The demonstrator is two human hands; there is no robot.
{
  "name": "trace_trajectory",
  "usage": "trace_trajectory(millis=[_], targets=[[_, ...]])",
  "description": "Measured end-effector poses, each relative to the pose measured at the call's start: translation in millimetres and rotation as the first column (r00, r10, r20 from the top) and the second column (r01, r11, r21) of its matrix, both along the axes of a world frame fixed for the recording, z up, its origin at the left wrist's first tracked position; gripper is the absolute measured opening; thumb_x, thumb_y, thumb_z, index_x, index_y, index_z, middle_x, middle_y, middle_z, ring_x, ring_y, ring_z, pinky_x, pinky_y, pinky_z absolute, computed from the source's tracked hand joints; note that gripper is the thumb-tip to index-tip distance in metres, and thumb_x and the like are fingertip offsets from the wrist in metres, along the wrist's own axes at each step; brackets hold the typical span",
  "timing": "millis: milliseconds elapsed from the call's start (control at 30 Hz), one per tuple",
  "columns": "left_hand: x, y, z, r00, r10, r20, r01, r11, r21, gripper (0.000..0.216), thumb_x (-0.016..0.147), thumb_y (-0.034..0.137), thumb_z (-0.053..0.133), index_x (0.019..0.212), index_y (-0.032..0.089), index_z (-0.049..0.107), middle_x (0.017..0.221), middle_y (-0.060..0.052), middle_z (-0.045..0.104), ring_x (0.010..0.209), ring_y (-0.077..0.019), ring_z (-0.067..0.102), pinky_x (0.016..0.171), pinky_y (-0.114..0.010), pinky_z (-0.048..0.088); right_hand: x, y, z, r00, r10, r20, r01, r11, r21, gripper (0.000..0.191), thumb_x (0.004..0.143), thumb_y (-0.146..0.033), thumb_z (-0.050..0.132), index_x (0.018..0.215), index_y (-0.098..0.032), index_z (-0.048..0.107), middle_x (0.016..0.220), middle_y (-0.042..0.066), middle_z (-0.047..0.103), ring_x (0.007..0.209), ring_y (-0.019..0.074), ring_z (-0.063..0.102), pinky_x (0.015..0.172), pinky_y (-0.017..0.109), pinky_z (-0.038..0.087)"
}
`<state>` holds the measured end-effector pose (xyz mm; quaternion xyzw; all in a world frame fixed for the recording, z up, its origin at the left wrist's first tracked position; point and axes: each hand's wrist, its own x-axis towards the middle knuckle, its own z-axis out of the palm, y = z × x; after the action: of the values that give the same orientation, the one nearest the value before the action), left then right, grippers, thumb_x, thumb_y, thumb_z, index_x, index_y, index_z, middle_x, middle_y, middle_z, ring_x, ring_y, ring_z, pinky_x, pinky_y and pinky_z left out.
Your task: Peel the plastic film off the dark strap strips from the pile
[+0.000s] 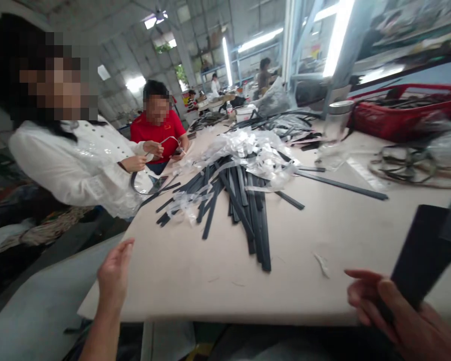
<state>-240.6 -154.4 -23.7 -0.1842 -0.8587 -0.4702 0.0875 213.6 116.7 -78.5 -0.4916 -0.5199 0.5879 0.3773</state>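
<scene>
The right hand (391, 313) gripped a bundle of flat black plastic strips (424, 255); the left hand (115, 273) hung released, fingers loose, at the beige desk (195, 281) edge, near a pile of black strips (240, 200).

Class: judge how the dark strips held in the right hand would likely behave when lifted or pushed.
The dark strips probably feel light: the right hand holds several upright without sagging, so fairly stiff. Being flat, like the pile of strips on the table, they should slide, not roll.

strips (423, 260): matt black plastic | table (195, 271): smooth beige | wrap (255, 145): glossy clear film
</scene>
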Motion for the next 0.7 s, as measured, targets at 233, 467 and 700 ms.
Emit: trace_trajectory(millis=[233, 467, 700], targets=[[113, 191, 1.8, 0.523, -0.827, -0.205, 0.740, 0.560, -0.372, 0.020, 0.090, 0.036, 0.057, 0.097, 0.024, 0.072, 0.110, -0.003, 0.073, 0.113, -0.0204, 0.061, 0.105, -0.037, 0.042, -2, -13, -3.3, 0.986, 0.096, -0.138, -0.101, 0.994, -0.032, 0.064, 0.080, -0.076, 0.057, 0.102, -0.017, 0.063, 0.065, 0.004, 0.065, 0.037, 0.0095, 0.041, 0.034, 0.021, 0.028], [147, 344, -8.5, 0.450, -0.853, -0.263, 0.547, 0.496, -0.674, 0.034, 0.082, 0.025, 0.067, 0.115, 0.016, 0.066, 0.128, -0.014, 0.064, 0.124, -0.0288, 0.051, 0.108, -0.045, 0.033, -2, -13, -6.3, 0.977, 0.167, -0.135, -0.174, 0.984, -0.041, 0.069, 0.080, -0.079, 0.051, 0.107, -0.017, 0.060, 0.068, 0.002, 0.062, 0.042, 0.0108, 0.046, 0.036, 0.021, 0.031], [146, 377, -1.6, 0.497, -0.846, -0.193, 0.495, 0.459, -0.738, 0.030, 0.091, 0.031, 0.053, 0.072, 0.016, 0.071, 0.079, -0.011, 0.071, 0.083, -0.0245, 0.065, 0.082, -0.037, 0.043, -3, -12, -1.5, 0.971, 0.198, -0.135, -0.211, 0.974, -0.083, 0.072, 0.078, -0.082, 0.048, 0.104, -0.016, 0.061, 0.066, 0.000, 0.061, 0.043, 0.0102, 0.048, 0.035, 0.019, 0.031]])
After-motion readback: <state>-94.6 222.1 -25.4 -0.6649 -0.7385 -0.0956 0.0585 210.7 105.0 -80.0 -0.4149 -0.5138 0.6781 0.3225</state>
